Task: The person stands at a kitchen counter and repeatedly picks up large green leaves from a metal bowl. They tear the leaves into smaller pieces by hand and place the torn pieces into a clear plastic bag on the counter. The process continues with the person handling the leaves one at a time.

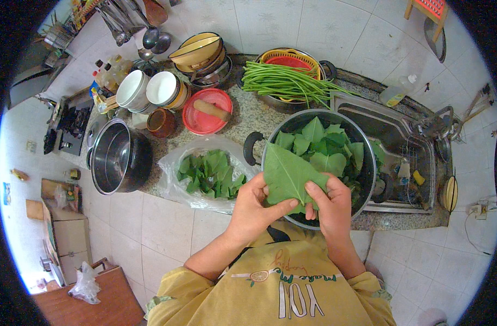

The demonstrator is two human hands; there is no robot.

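Note:
A large green leaf (292, 173) is held up between my two hands, over the near side of a wide dark pot. My left hand (254, 205) grips its lower left edge, thumb on top. The thumb and fingers of my right hand (330, 202) pinch it at the lower right, near the stem end. Behind the leaf, the pot (369, 142) is filled with more loose green leaves (327, 142). Beside it on the left, an opened clear plastic bag (175, 157) holds another heap of leaves (210, 171). My fingers partly cover the held leaf's lower edge.
Long green stalks (292, 81) lie across a basket and pot behind. A metal sink (392, 117) is at the right. Leftward stand an empty black pot (120, 157), a red strainer (205, 122) with a wooden pestle, a brown jar (161, 123) and stacked white bowls (133, 89).

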